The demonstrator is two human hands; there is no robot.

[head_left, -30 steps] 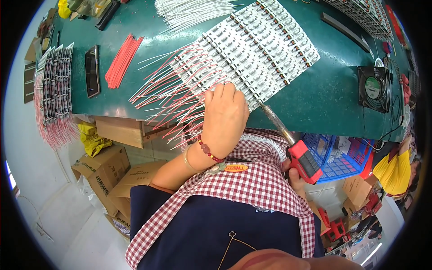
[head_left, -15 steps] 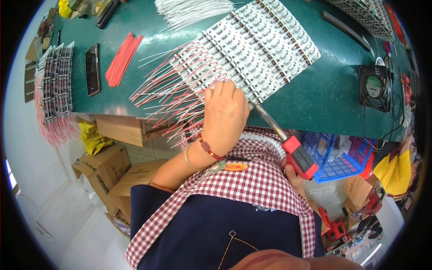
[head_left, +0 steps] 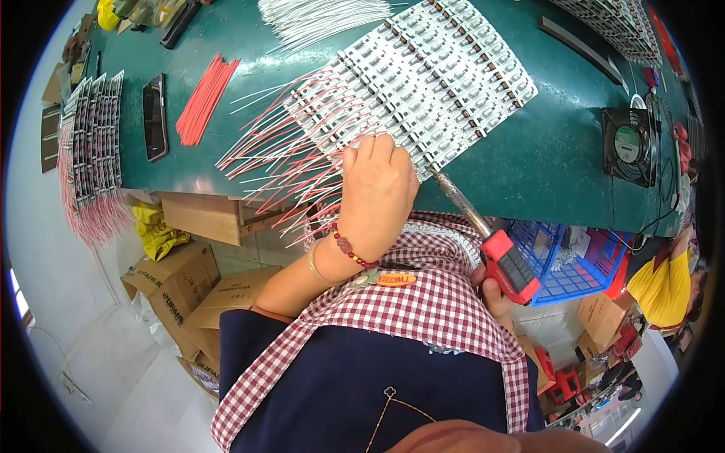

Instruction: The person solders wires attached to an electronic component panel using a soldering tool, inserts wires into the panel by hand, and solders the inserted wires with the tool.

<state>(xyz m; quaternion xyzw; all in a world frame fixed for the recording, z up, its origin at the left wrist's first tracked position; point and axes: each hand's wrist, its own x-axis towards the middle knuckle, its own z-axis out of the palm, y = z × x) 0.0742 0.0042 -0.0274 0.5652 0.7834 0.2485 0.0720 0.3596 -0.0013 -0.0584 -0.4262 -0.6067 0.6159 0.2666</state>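
Observation:
My right hand (head_left: 495, 297) is wrapped around a red and black soldering iron (head_left: 510, 264), whose metal barrel slants up and left to the near corner of a white circuit board panel (head_left: 445, 83). At the panel's near edge, my left hand (head_left: 377, 181) is closed with its fingers bent down over the board. Its fingertips and whatever they pinch are hidden from view. Red and white wires (head_left: 279, 151) fan out from the panel's left edge, some passing behind my left wrist.
On the green table (head_left: 521, 177) lie a bundle of red wires (head_left: 207, 102), a pile of white wires (head_left: 317, 21) and a phone (head_left: 155, 117). A black fan (head_left: 629, 147) stands at right. Wired panels (head_left: 94, 143) hang at left. A blue basket (head_left: 566, 264) sits below the table.
The soldering iron has shifted slightly right and toward me, its tip drawing back a little from the panel's corner. My left hand stays almost where it was.

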